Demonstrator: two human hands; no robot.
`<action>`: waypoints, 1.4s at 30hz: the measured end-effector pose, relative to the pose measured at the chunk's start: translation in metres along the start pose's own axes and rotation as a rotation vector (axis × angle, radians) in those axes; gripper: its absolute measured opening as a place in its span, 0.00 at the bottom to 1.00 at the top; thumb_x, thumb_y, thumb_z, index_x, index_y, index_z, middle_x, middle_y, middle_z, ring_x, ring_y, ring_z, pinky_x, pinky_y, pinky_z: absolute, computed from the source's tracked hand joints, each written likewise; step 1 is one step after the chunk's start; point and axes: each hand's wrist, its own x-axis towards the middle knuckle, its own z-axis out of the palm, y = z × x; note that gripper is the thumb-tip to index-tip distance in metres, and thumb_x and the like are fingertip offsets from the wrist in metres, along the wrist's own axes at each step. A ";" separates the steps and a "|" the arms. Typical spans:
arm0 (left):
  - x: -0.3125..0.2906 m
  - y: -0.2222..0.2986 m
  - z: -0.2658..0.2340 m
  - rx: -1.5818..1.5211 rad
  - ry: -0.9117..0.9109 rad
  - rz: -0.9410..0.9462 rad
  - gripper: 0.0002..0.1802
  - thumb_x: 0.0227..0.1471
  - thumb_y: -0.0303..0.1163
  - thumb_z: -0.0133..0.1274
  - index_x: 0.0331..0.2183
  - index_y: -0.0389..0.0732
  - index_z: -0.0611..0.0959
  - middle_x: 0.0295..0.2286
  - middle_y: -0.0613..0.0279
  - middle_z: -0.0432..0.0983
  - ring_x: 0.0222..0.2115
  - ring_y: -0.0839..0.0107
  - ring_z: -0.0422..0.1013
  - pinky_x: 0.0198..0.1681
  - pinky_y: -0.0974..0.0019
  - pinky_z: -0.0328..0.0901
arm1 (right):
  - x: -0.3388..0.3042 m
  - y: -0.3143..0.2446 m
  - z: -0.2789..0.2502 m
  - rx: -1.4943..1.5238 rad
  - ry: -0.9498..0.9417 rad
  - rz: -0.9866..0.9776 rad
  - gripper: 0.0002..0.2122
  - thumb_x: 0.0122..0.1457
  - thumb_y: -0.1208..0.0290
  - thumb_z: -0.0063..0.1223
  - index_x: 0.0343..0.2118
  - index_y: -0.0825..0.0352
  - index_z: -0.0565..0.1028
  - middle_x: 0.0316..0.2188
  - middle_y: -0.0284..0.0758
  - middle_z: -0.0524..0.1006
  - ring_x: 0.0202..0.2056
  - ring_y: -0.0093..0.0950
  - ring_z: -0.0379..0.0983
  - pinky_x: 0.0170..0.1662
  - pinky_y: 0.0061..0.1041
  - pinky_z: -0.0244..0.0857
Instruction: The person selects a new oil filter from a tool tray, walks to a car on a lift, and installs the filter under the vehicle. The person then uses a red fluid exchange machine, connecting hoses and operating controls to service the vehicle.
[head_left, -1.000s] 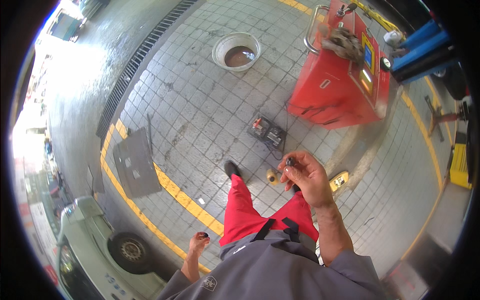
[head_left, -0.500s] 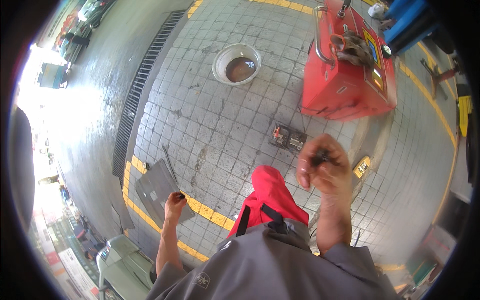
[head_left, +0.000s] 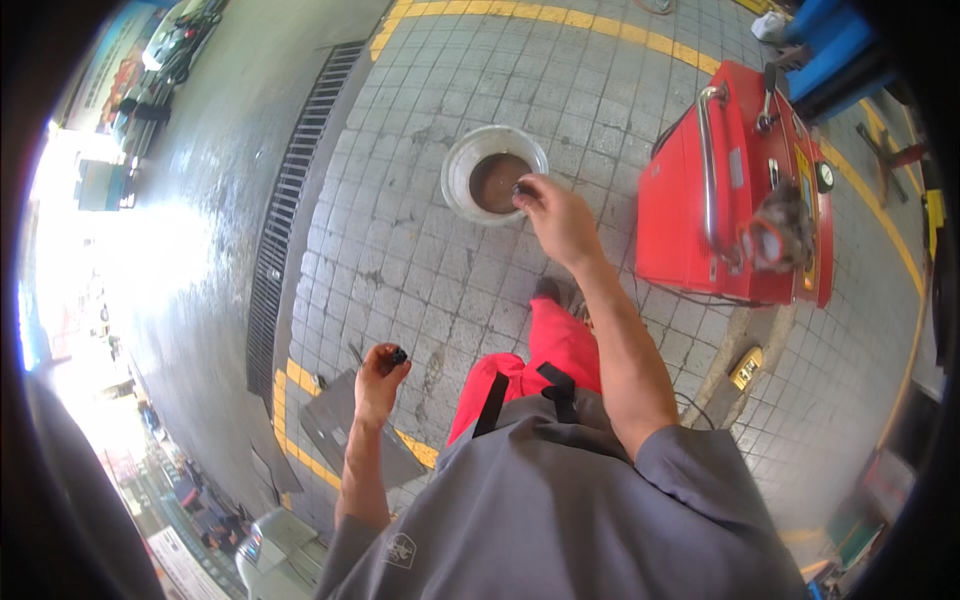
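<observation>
My left hand (head_left: 374,388) is raised over the floor at the left, fingertips pinched on a small black cap-like piece (head_left: 400,356). Out in front, my right hand (head_left: 560,218) reaches to the near right side of a white round bucket (head_left: 457,172). Between its thumb and fingers sits another small dark piece (head_left: 521,190); its exact kind is too small to tell. Brown liquid (head_left: 497,180) lies in the bottom of the bucket. In this picture the right fingertips overlap the rim and part of the liquid; whether they touch the bucket I cannot tell.
A red wheeled machine (head_left: 672,190) with a metal handle stands at the right, a dirty rag (head_left: 785,225) on it. A floor grate (head_left: 290,190) runs along the left. Near my left forearm lies a flat grey panel (head_left: 330,425). A yellow floor marker (head_left: 746,368) is at the right.
My right hand has moved forward and left from near my body to the bucket. My left hand has shifted slightly right and up. The view has moved, and my right forearm now mostly covers the battery-like box.
</observation>
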 end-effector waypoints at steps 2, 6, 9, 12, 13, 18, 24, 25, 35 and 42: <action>0.022 0.023 -0.005 -0.072 0.096 -0.052 0.17 0.54 0.20 0.61 0.46 0.38 0.78 0.37 0.68 0.77 0.39 0.79 0.73 0.46 0.73 0.68 | 0.025 0.002 0.004 0.178 0.122 0.024 0.11 0.70 0.72 0.50 0.49 0.73 0.74 0.39 0.36 0.79 0.39 0.24 0.78 0.47 0.26 0.73; 0.078 0.073 -0.005 -0.226 0.035 0.009 0.20 0.53 0.16 0.61 0.48 0.36 0.79 0.37 0.65 0.78 0.40 0.76 0.74 0.48 0.71 0.71 | 0.066 -0.026 0.003 0.244 0.082 0.052 0.13 0.71 0.71 0.49 0.53 0.73 0.71 0.37 0.36 0.78 0.38 0.24 0.78 0.44 0.26 0.75; 0.135 0.146 0.003 -0.214 0.012 0.117 0.22 0.54 0.16 0.60 0.51 0.35 0.78 0.42 0.62 0.78 0.45 0.74 0.75 0.51 0.69 0.72 | 0.102 -0.058 0.000 0.262 0.166 0.017 0.14 0.71 0.68 0.47 0.53 0.71 0.70 0.34 0.34 0.76 0.33 0.23 0.76 0.41 0.25 0.74; 0.180 0.255 0.015 -0.238 -0.071 0.334 0.22 0.55 0.16 0.59 0.52 0.37 0.78 0.41 0.62 0.80 0.41 0.72 0.76 0.48 0.67 0.73 | 0.124 -0.100 -0.002 0.303 0.213 0.007 0.13 0.73 0.64 0.45 0.51 0.70 0.70 0.29 0.31 0.72 0.27 0.20 0.70 0.33 0.23 0.69; 0.191 0.294 0.018 -0.261 -0.111 0.391 0.22 0.55 0.15 0.59 0.52 0.36 0.78 0.41 0.62 0.79 0.41 0.72 0.76 0.49 0.67 0.73 | 0.132 -0.115 0.001 0.308 0.257 -0.021 0.13 0.73 0.64 0.44 0.49 0.69 0.70 0.28 0.30 0.70 0.26 0.19 0.67 0.31 0.23 0.68; 0.223 0.469 0.026 -0.328 -0.293 0.801 0.21 0.57 0.15 0.56 0.53 0.34 0.77 0.42 0.61 0.79 0.41 0.72 0.76 0.48 0.66 0.73 | 0.163 -0.180 0.010 0.375 0.315 -0.202 0.10 0.74 0.65 0.45 0.44 0.69 0.70 0.24 0.27 0.68 0.22 0.16 0.63 0.26 0.21 0.63; 0.221 0.639 0.035 -0.217 -0.422 1.167 0.22 0.63 0.24 0.54 0.57 0.36 0.75 0.48 0.59 0.78 0.46 0.68 0.75 0.52 0.62 0.70 | 0.191 -0.210 0.032 0.404 0.359 -0.351 0.10 0.73 0.65 0.43 0.43 0.68 0.70 0.24 0.27 0.67 0.21 0.16 0.61 0.26 0.21 0.64; 0.218 0.664 0.039 -0.205 -0.474 1.212 0.21 0.64 0.25 0.53 0.57 0.37 0.75 0.49 0.58 0.77 0.48 0.67 0.75 0.53 0.62 0.70 | 0.195 -0.212 0.034 0.404 0.381 -0.335 0.10 0.73 0.65 0.44 0.43 0.67 0.70 0.24 0.27 0.67 0.21 0.16 0.60 0.26 0.21 0.64; 0.175 0.765 0.017 -0.411 -0.641 1.546 0.20 0.65 0.30 0.55 0.55 0.35 0.76 0.43 0.60 0.79 0.44 0.72 0.76 0.50 0.69 0.72 | 0.253 -0.270 0.027 0.373 0.275 -0.497 0.08 0.74 0.64 0.44 0.45 0.63 0.71 0.23 0.26 0.66 0.20 0.14 0.59 0.24 0.20 0.62; 0.146 0.778 -0.011 -0.377 -0.411 1.626 0.15 0.65 0.28 0.55 0.51 0.35 0.79 0.42 0.62 0.77 0.42 0.76 0.74 0.47 0.71 0.72 | 0.286 -0.352 0.039 0.239 0.070 -0.671 0.11 0.75 0.63 0.43 0.47 0.65 0.71 0.25 0.24 0.66 0.20 0.12 0.58 0.23 0.17 0.61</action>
